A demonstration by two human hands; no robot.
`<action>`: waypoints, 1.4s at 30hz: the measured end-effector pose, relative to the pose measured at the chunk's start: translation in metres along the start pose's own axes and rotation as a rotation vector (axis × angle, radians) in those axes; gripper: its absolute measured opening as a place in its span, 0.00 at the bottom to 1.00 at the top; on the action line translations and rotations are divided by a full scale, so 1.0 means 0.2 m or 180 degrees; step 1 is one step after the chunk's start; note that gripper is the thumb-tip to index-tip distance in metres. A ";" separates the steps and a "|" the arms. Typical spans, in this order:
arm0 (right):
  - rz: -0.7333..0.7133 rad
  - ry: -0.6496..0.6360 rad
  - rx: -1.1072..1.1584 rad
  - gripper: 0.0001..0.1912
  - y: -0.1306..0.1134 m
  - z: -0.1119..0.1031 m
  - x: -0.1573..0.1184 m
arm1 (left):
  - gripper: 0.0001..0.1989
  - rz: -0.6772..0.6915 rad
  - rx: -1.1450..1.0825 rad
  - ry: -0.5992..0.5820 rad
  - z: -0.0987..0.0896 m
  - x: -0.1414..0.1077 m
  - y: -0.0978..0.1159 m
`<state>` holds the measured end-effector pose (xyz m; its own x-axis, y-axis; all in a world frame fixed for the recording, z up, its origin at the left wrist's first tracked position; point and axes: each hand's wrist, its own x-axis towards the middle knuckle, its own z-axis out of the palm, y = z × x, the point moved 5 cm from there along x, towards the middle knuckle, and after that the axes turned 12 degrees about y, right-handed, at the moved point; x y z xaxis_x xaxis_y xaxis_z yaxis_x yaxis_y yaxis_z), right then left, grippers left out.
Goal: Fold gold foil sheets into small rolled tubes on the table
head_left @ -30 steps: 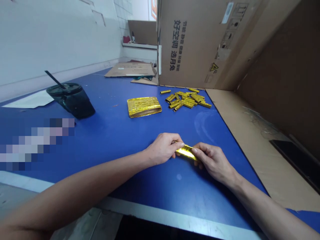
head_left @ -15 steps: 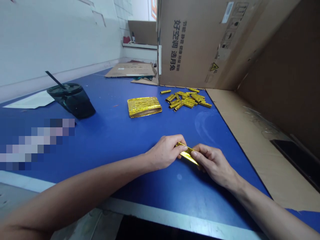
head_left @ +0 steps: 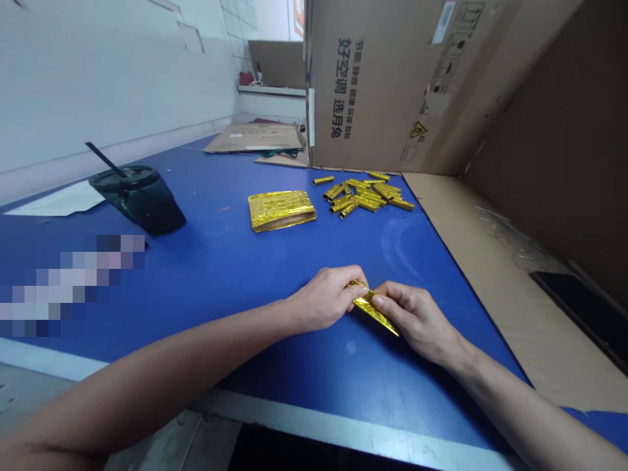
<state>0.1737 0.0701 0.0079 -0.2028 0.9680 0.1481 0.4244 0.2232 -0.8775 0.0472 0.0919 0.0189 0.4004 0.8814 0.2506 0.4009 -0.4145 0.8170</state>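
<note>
Your left hand (head_left: 326,297) and right hand (head_left: 417,320) are both nearly closed, pinching a narrow gold foil strip (head_left: 373,309) between them. Its long axis runs diagonally, with the tapered tip pointing down-right past your right hand. A second ago it looked blunter and lay flatter; now the tip sticks out further. On the blue tabletop (head_left: 294,379), farther out: a flat stack of gold foil sheets (head_left: 281,210), a loose pile of rolled gold foil tubes (head_left: 366,196), and a dark plastic tumbler with a straw (head_left: 137,199). A brown cardboard carton (head_left: 373,85) stands behind.
</note>
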 end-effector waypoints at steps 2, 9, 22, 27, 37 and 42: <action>0.0038 0.0041 0.0036 0.14 0.00 0.00 0.00 | 0.07 0.0023 0.0001 0.0023 -0.01 0.00 0.00; 0.0530 0.0023 0.0578 0.13 0.03 -0.02 0.01 | 0.07 0.0131 0.0094 0.0420 -0.07 0.03 -0.02; 0.0703 -0.0166 0.0947 0.13 0.01 0.00 0.00 | 0.07 -0.0005 -0.0261 0.0664 -0.08 0.03 -0.07; 0.0839 -0.0173 0.1051 0.13 0.03 0.00 0.00 | 0.07 -0.0020 -0.0229 0.0692 -0.08 0.03 -0.07; 0.0543 -0.0094 0.0602 0.15 0.02 -0.02 0.00 | 0.07 -0.0030 -0.0329 0.0650 -0.07 0.03 -0.07; 0.0549 -0.0096 0.0398 0.16 0.03 -0.02 0.00 | 0.07 -0.0044 -0.0239 0.0636 -0.07 0.02 -0.07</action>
<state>0.1801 0.0718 0.0055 -0.1637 0.9863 -0.0212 0.3427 0.0367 -0.9387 0.0323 0.1049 0.0154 0.2209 0.9174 0.3309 0.3398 -0.3905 0.8556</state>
